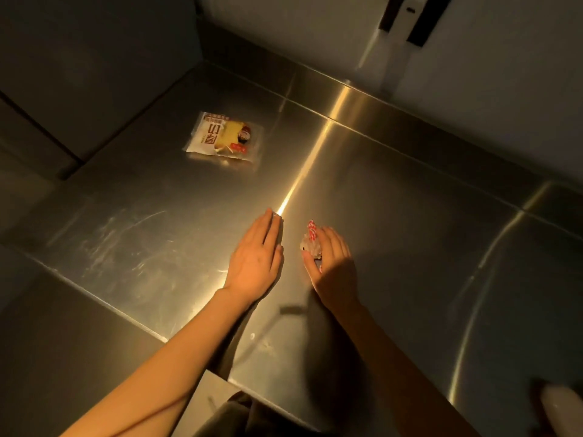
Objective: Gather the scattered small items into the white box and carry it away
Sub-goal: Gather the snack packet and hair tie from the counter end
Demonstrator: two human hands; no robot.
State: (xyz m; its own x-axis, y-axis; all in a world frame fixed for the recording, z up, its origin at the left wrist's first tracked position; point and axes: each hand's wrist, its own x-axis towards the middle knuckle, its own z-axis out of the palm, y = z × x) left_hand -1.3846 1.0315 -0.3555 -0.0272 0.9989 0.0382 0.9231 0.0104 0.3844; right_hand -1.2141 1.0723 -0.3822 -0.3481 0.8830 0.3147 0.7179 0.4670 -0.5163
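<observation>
The left hand (257,260) lies flat with straight fingers on the steel tabletop (410,247). The right hand (331,263) pinches a small wrapped snack (311,242). A cake packet (224,139) lies toward the far left corner.

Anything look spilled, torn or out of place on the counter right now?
Nothing spilled or torn. The cake packet lies alone, askew, far from both hands. The right hand grips a small wrapper. No white box is plainly visible.
</observation>
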